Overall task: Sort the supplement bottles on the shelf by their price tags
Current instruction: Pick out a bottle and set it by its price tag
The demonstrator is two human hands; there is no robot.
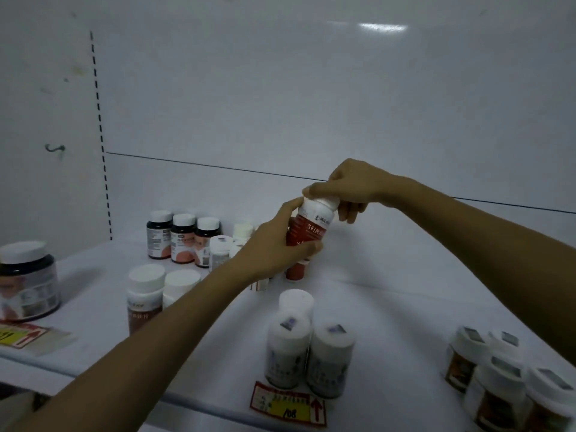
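Above the white shelf (pixel 389 307), the left hand (pixel 274 247) grips a red-labelled supplement bottle (pixel 307 227); the right hand (pixel 349 185) clasps its white cap (pixel 325 201).

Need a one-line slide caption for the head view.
Left hand grips a red-labelled bottle by its body, right hand grips its white cap, over a shelf with a price tag in front.

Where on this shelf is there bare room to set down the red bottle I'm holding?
Widest bare patch: the shelf right of the red bottle, between the back wall and the front-right bottles. A narrower strip lies between the large jar and the dark bottles. Crowded behind your left hand.
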